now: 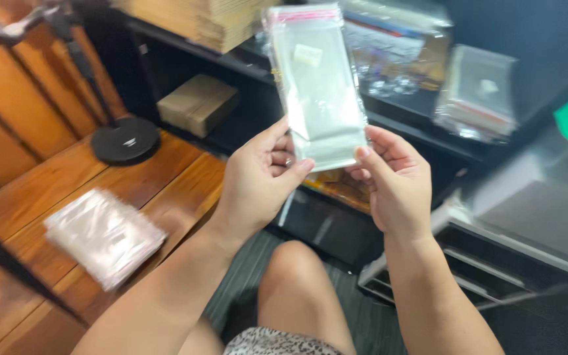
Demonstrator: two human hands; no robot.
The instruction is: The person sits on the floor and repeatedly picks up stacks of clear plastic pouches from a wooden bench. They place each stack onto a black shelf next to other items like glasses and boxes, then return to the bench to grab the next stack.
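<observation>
Two hands pinch one clear bag (317, 85) by its bottom corners, long axis upright, red-striped flap on top. Left hand (261, 177) closes thumb and fingers on the lower left corner, right hand (396, 181) on the lower right (both equally near). A bag stack (103, 235) lies on the wooden table's (165, 177) left part; more bags (478, 95) sit on the dark shelf (415, 128) behind.

Even, moderately bright indoor light. Soft glare on clear bag (317, 85) above both grips. Motion blur throughout, strongest at right edge and on packet stack (103, 235) left of grips. Shelf recess dim.
</observation>
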